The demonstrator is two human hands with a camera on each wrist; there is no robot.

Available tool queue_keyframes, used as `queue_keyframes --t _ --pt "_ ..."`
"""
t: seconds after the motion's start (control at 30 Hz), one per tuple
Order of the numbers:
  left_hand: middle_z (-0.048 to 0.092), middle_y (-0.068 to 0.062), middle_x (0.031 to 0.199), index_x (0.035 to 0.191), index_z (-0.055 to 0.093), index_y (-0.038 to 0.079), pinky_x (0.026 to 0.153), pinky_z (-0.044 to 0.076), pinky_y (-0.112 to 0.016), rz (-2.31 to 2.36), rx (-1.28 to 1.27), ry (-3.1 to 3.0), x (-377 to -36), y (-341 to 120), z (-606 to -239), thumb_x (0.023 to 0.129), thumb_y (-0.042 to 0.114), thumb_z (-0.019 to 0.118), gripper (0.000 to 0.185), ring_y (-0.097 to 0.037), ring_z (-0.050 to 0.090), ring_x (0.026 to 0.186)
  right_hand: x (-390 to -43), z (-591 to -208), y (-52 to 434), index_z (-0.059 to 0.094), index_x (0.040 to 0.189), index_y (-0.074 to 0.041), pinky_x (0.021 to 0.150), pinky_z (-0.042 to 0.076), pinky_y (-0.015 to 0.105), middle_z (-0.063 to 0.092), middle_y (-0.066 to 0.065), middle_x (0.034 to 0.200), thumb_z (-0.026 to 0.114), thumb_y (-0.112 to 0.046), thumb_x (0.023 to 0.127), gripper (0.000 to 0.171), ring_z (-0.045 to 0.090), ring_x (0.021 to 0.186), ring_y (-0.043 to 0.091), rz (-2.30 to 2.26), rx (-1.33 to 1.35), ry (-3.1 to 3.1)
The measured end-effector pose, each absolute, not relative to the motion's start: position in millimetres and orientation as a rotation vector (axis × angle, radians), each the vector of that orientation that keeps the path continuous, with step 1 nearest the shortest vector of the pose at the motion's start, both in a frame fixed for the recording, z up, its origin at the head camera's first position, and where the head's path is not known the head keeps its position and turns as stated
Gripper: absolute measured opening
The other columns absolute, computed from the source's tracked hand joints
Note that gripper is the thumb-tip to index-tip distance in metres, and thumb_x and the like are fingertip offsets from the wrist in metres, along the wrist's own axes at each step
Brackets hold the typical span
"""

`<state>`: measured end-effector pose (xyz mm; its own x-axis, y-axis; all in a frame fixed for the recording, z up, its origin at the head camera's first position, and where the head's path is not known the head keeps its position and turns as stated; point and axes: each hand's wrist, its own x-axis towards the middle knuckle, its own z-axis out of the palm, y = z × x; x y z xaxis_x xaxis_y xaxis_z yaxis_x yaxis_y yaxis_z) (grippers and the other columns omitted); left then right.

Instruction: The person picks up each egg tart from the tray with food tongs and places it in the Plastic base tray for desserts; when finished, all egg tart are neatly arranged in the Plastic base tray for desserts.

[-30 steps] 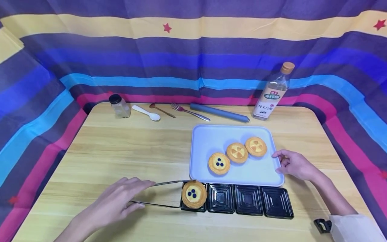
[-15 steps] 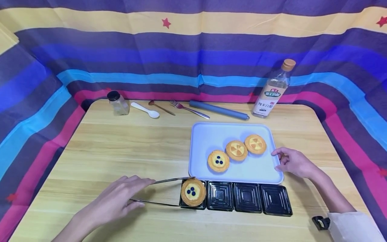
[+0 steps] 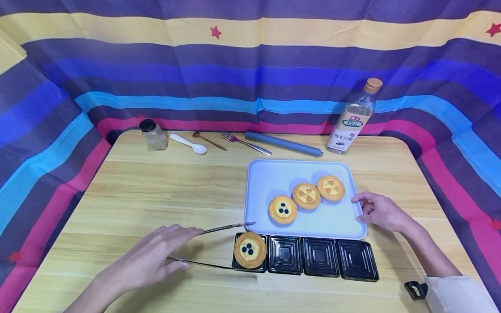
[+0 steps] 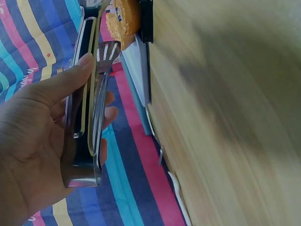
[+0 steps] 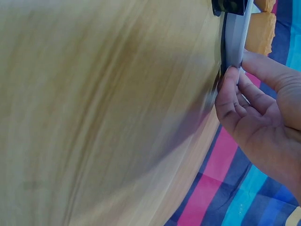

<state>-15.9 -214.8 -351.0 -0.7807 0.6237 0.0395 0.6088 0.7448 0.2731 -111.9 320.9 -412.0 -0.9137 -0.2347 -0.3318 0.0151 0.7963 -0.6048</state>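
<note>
A bare right hand (image 5: 265,113) pinches the edge of a pale bluish flat tray (image 5: 235,35) between thumb and fingers, beside a pale wood-grained worktop (image 5: 94,117). Golden-brown crusted pastries (image 5: 260,33) show past the tray's rim, a glossy black container (image 5: 230,5) sits at the upper edge, and multicoloured striped cloth (image 5: 221,160) fills the background.

A creased cloth (image 3: 156,56) hangs behind and along both sides of a pale wood-grained surface (image 3: 156,182) with rounded far corners; its broad stripes run dark purple, cream, bright blue, turquoise and magenta; small red stars (image 3: 215,32) dot it; light casts soft-edged shadows (image 4: 207,80) across the wood.
</note>
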Motion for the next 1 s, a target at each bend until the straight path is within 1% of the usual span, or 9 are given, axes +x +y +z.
queue_keyframes --t 0.17,0.37,0.43,0.57,0.67,0.83,1.0 --pt "0.065 0.004 0.121 0.133 0.054 0.016 0.087 0.052 -0.040 0.444 1.012 2.883 -22.8 -210.1 -347.1 0.074 0.032 0.079 0.066 -0.012 0.061 0.105 -111.9 -411.8 320.8 0.054 0.117 0.002 0.054 0.039 0.022 0.054 0.007 0.084 0.073 -0.005 0.077 0.045 0.048 0.066 0.010 -0.887 -0.163 2.592" --pt "0.063 0.003 0.125 0.135 0.051 0.015 0.090 0.051 -0.041 0.473 0.995 2.863 -32.6 -202.5 -345.5 0.077 0.031 0.077 0.066 -0.013 0.059 0.110 -111.9 -412.1 320.2 0.054 0.117 0.002 0.054 0.039 0.022 0.054 0.007 0.084 0.073 -0.004 0.077 0.045 0.048 0.066 0.010 -0.885 -0.164 2.593" --pt "0.062 0.003 0.126 0.136 0.051 0.016 0.092 0.051 -0.041 0.482 0.986 2.862 -36.6 -198.3 -345.8 0.077 0.030 0.077 0.066 -0.014 0.059 0.111 -111.7 -411.8 320.1 0.054 0.117 0.002 0.054 0.039 0.022 0.053 0.007 0.084 0.073 -0.004 0.077 0.045 0.048 0.066 0.010 -0.882 -0.166 2.594" --pt "0.060 0.000 0.130 0.138 0.048 0.017 0.097 0.048 -0.044 0.506 0.968 2.844 -46.9 -186.9 -347.3 0.079 0.030 0.076 0.067 -0.019 0.057 0.117 -111.3 -411.4 320.3 0.054 0.117 0.002 0.055 0.039 0.022 0.054 0.007 0.084 0.073 -0.005 0.077 0.045 0.048 0.066 0.010 -0.878 -0.166 2.595" --pt "0.059 -0.002 0.133 0.140 0.046 0.016 0.100 0.045 -0.046 0.509 0.972 2.826 -55.7 -177.8 -348.5 0.081 0.031 0.074 0.067 -0.021 0.056 0.119 -111.0 -411.4 320.4 0.053 0.117 0.002 0.055 0.039 0.022 0.053 0.007 0.085 0.073 -0.005 0.077 0.045 0.048 0.067 0.011 -0.877 -0.163 2.590" --pt "0.058 -0.004 0.133 0.140 0.046 0.013 0.103 0.044 -0.044 0.512 0.994 2.826 -68.2 -166.4 -351.7 0.081 0.034 0.073 0.068 -0.020 0.055 0.120 -110.3 -411.9 319.8 0.054 0.117 0.002 0.056 0.039 0.022 0.054 0.008 0.087 0.073 -0.005 0.077 0.044 0.048 0.068 0.011 -0.876 -0.168 2.599" --pt "0.057 -0.006 0.135 0.140 0.045 0.011 0.105 0.041 -0.048 0.519 1.001 2.840 -78.2 -155.6 -359.0 0.080 0.034 0.074 0.070 -0.024 0.053 0.123 -110.8 -412.2 320.0 0.054 0.117 0.001 0.055 0.039 0.022 0.053 0.008 0.088 0.072 -0.004 0.078 0.043 0.048 0.068 0.012 -0.873 -0.166 2.600"
